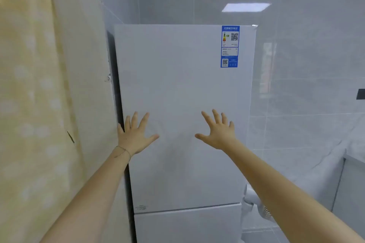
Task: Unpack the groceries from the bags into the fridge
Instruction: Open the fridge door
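The fridge (183, 116) stood shut in front of the person, a tall white cabinet with a large upper door and a smaller lower door (187, 225) below a thin seam, its left side tight against a cream wall (39, 104) and its right side near grey tiling (306, 85). The upper door was a flat, glossy, rigid panel with no handle showing on its face, so it looked slippery to a flat palm and offered nothing to pinch in the middle; the likely hold was judged to be along a door edge, probably the dark left edge (118, 92) where a shadowed gap ran down the side, though which side carries the hinge could not be told. Such a door probably resists at first on its seal and then swings freely, so a steady pull with curled fingers seemed wiser than a jerk. A blue energy label (229, 46) sat at the upper right corner of the door. The left hand (134, 136) was spread wide open and empty, held near the door's left edge with a thin bracelet (122, 151) at the wrist; the right hand (218, 130) was likewise splayed and empty, toward the door's right half. Whether either palm touched the panel could not be told. No grocery bags were in view; a white object (254, 203) showed low beside the fridge's right side
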`<state>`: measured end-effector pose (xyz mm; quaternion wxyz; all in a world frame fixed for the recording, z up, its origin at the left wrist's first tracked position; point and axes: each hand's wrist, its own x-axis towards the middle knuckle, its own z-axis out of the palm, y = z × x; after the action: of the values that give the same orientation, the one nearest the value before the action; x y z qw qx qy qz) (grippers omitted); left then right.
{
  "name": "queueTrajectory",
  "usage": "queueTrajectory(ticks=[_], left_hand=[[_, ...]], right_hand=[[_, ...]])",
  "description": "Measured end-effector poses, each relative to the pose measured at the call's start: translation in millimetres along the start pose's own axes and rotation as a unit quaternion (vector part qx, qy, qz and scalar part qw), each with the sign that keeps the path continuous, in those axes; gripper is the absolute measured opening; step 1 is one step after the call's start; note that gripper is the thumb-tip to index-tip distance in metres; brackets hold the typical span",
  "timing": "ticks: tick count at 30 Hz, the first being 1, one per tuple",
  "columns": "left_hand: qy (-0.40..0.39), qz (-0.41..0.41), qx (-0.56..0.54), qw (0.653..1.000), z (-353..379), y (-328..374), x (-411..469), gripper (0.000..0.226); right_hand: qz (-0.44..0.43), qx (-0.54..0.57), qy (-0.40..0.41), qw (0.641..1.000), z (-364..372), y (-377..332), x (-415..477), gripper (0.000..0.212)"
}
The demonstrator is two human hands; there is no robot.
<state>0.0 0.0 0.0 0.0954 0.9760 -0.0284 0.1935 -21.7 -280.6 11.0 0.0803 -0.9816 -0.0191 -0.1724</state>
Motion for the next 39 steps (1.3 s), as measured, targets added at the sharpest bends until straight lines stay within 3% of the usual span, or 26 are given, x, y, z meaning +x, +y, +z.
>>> queueTrajectory(ticks=[10, 15, 21, 31, 39], left_hand=[[0.082, -0.027, -0.132, 0.987, 36.5, -26.0, 10.7, 0.102], [0.104, -0.042, -0.26, 0.959, 45.4, -24.1, 16.8, 0.11], [0.185, -0.051, -0.352, 0.916, 49.8, -20.9, 28.3, 0.113], [0.117, -0.036, -0.376, 0.918, 38.9, -38.8, 41.6, 0.113], [0.148, -0.019, -0.395, 0.907, 43.4, -44.1, 35.4, 0.113]], right_hand=[[-0.015, -0.014, -0.002, 1.0, 48.6, -17.3, 7.5, 0.087], [-0.018, -0.021, -0.008, 1.0, 60.3, -20.8, 8.6, 0.088], [-0.033, -0.016, 0.007, 0.999, 59.9, -23.1, 3.1, 0.088], [-0.052, 0.01, 0.029, 0.998, 44.2, -30.6, -17.1, 0.087], [-0.087, 0.052, 0.037, 0.994, 48.1, -54.2, -49.5, 0.088]])
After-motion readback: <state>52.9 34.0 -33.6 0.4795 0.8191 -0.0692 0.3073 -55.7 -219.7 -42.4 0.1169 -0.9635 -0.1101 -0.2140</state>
